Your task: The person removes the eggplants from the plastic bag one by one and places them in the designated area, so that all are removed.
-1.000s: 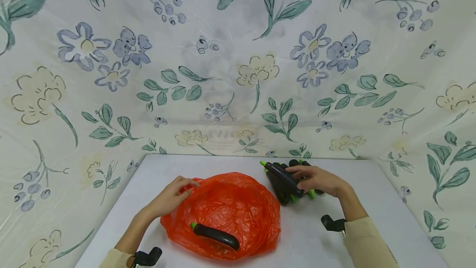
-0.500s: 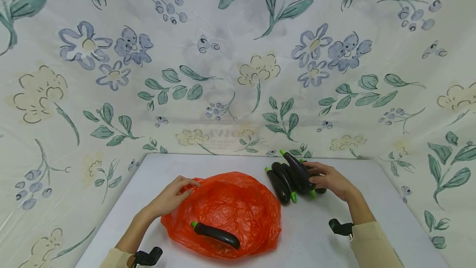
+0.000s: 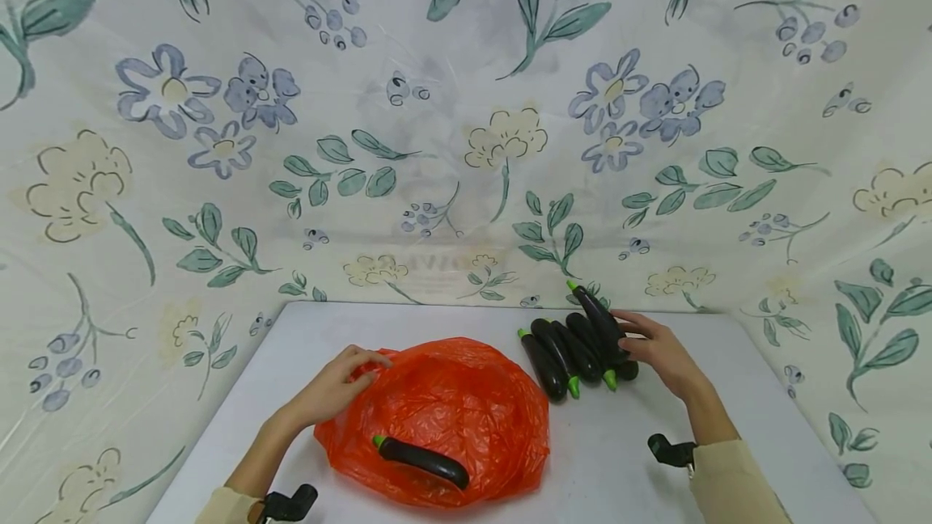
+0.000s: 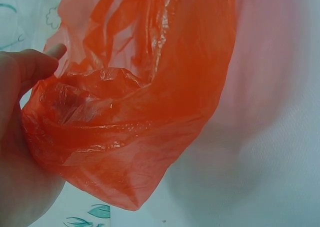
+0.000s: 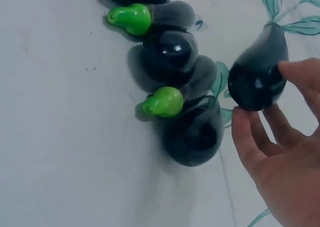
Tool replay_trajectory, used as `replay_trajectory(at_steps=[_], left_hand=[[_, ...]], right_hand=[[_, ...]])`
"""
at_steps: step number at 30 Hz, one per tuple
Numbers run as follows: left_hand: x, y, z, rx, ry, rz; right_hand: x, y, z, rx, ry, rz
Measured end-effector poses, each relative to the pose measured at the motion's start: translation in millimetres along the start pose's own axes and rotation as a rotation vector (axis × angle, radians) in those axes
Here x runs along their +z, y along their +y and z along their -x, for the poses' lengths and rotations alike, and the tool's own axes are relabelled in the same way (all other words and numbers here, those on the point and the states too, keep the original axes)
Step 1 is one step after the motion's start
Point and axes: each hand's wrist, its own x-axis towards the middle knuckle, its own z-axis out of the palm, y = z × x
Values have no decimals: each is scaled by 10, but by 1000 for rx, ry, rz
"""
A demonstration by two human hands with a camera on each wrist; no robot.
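Observation:
My right hand (image 3: 662,354) pinches a dark eggplant (image 3: 595,315) by its thick end, between thumb and fingers. Its bright green stem points up and away, over the right part of a row of several eggplants (image 3: 548,369). In the right wrist view the held eggplant (image 5: 256,79) is raised apart from the row, its stem end hidden. My left hand (image 3: 336,382) grips the left edge of a red plastic bag (image 3: 466,395), which is spread wide. Thin red film (image 4: 145,132) hangs from that hand in the left wrist view. A single eggplant (image 3: 425,461) lies on the bag's near part.
A white table (image 3: 597,459) carries everything. Behind it and at both sides hangs a floral sheet (image 3: 437,144). The row of eggplants stands close to the right of the bag, with green stems (image 5: 164,103) facing alternate ways. Each wrist wears a small black camera (image 3: 671,451).
My right hand has carried its eggplant rightward and back across the row, its stem turning more upward. More of the row now shows. My left hand and the bag stay put.

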Motion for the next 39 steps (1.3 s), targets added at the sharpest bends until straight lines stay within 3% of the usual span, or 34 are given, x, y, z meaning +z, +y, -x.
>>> replay_trajectory(at_steps=[10, 19, 31, 39], left_hand=[[6, -13, -2, -2, 1, -5], [4, -12, 3, -3, -2, -7], [5, -8, 2, -7, -5, -1], [6, -5, 1, -7, 0, 9]], right_hand=[[-50, 86, 70, -21, 99, -34], [-133, 193, 116, 61, 185, 49], [-183, 338, 170, 167, 206, 110], [-210, 436, 196, 166, 166, 140]])
